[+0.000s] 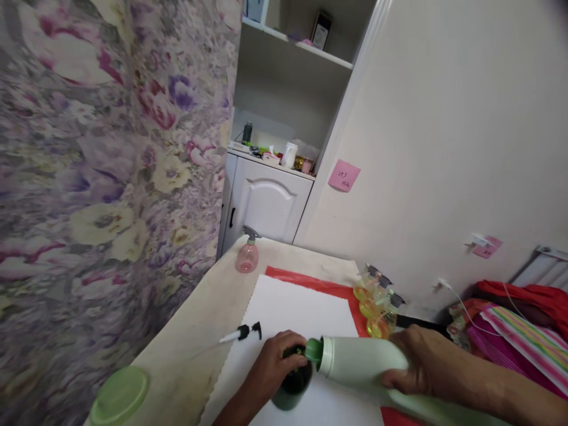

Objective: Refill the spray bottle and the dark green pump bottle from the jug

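Note:
My left hand [277,361] is closed around the upper part of a dark green bottle [290,390], which stands on a white sheet [306,307]. My right hand [417,361] grips a large pale green bottle [355,358], tipped nearly flat with its mouth toward the dark bottle's neck. Something green [314,350] shows between the two mouths; whether it is liquid or a spout I cannot make out. Left of the dark bottle lies a black pump head [243,332] with a white collar and a thin tube. A round light green lid [119,393] is at the lower left.
A pink spray bottle [247,257] stands at the table's far left corner. Several spray bottles with yellow liquid [377,319] stand along the right edge, on a red sheet [302,281]. A floral curtain [110,177] hangs left; a white cabinet [266,201] stands behind.

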A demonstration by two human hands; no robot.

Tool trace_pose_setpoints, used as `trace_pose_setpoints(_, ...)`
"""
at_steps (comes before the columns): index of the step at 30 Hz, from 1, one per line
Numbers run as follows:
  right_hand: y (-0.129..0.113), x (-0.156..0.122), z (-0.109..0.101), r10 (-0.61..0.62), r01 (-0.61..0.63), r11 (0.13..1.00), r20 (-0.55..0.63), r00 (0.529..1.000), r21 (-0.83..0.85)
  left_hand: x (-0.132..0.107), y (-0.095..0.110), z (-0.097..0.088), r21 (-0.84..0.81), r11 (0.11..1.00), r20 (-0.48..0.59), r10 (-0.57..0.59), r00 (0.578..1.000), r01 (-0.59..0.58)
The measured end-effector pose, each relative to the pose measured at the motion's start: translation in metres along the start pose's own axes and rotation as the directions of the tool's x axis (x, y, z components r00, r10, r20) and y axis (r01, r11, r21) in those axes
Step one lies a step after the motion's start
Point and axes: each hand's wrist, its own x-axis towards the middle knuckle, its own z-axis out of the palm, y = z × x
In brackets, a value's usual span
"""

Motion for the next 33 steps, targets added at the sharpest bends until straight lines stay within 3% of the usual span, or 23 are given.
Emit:
trace_pose_setpoints(19, 0.007, 0.001, 0.006, -0.024, 0.023, 0.999, -0.032, 0.999, -0.023, 0.001, 0.001, 0.001, -0.006, 1.0, 0.003, -0.005, 1.0, 0.005)
trace_pose_setpoints(33, -0.007, -0.003, -0.009, 0.013, -0.015, 0.999, 0.027, 1.0, 0.043, 0.002, -0.006, 0.001, 0.012, 1.0, 0.01, 0.015, 1.0, -0.015)
